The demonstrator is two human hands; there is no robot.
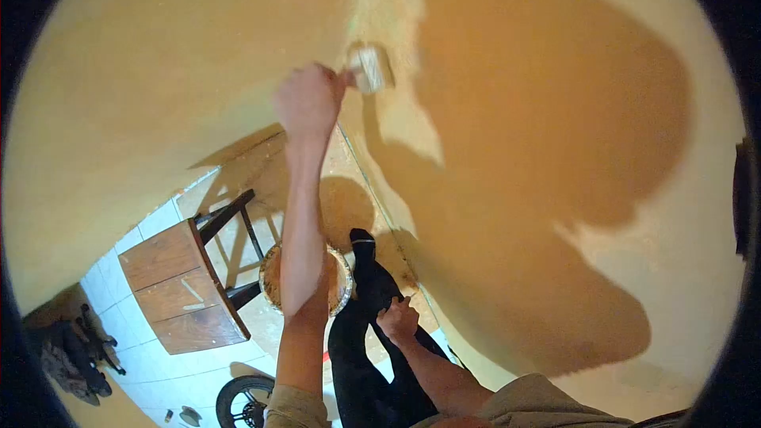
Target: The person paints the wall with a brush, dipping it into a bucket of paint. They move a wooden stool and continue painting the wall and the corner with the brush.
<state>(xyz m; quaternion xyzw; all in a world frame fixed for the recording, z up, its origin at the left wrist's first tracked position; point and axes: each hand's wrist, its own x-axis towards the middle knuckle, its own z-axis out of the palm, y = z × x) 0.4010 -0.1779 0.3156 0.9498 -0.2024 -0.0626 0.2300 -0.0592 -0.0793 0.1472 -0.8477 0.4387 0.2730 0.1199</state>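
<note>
My left hand (309,99) is raised in front of the yellow wall, its fingers wrapped round the handle of a wide paint brush (370,70). The brush's pale head lies at the wall near the corner line. Low down, my right hand (399,321) is closed beside my dark-clad leg; what it grips, if anything, is too small to make out. Under my left forearm stands a round bucket (342,281) with a paint-stained rim, partly hidden by the arm.
A wooden stool (184,289) with dark legs stands left of the bucket. Below it lies a black wheel (242,403). Dark items (71,357) are at the far left on the tiled floor. My shadow falls on the right wall (682,269).
</note>
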